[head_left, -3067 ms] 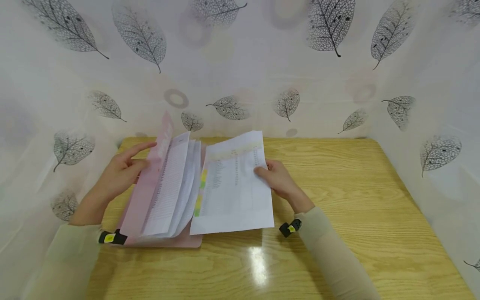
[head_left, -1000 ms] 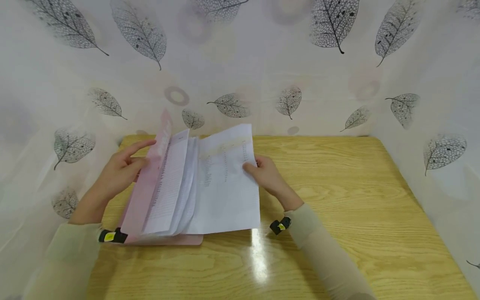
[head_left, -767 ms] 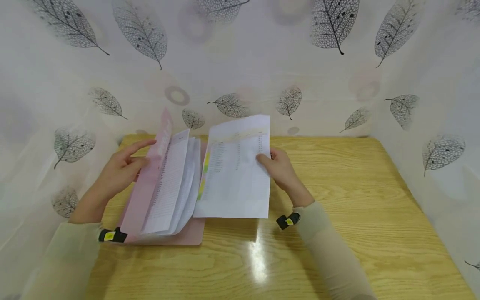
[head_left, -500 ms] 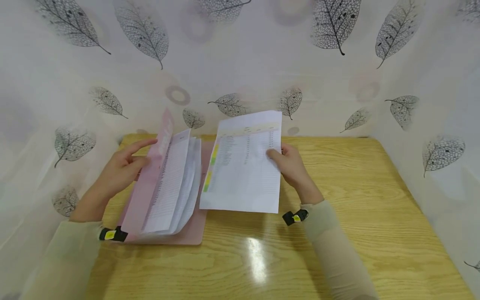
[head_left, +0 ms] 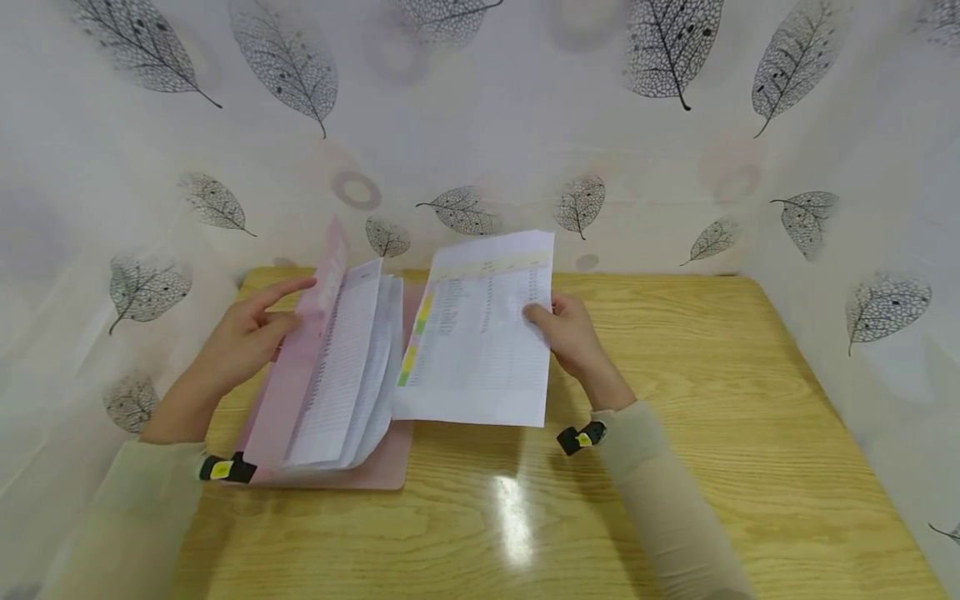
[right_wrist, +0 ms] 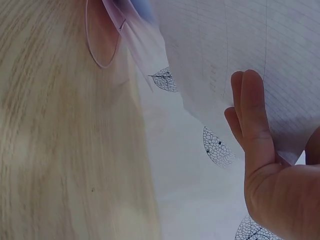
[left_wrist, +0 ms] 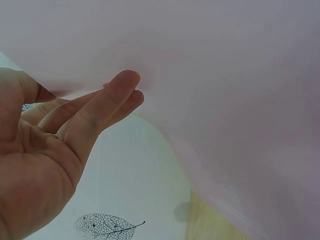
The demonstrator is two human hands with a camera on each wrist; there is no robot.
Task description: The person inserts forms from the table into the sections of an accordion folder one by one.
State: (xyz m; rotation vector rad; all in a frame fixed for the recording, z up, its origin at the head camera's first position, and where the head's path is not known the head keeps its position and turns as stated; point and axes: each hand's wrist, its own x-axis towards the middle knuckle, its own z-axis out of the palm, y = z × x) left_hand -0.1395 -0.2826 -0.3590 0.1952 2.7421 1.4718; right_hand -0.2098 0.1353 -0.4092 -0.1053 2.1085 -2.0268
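Note:
A pink folder (head_left: 292,392) stands partly opened on the table's left side, with several printed sheets (head_left: 345,358) fanned inside it. My left hand (head_left: 243,333) holds its raised front cover at the left edge; the left wrist view shows fingers against the pink cover (left_wrist: 225,100). My right hand (head_left: 573,337) pinches the right edge of a printed paper (head_left: 480,350), thumb on the front and fingers behind. Yellow and green marks run down the paper's left edge. It is lifted and tilted, its lower left corner beside the sheets in the folder.
The wood-grain table (head_left: 712,400) extends to the right of the paper and in front of the folder. A white curtain with leaf prints (head_left: 480,125) surrounds its back and sides. A black strap device (head_left: 581,437) sits at the right wrist, another (head_left: 228,468) at the left.
The paper went left against the folder's sheets, hiding its coloured edge, then came back right and upward. In the last half second it shifted slightly left and down. The left hand stayed in place.

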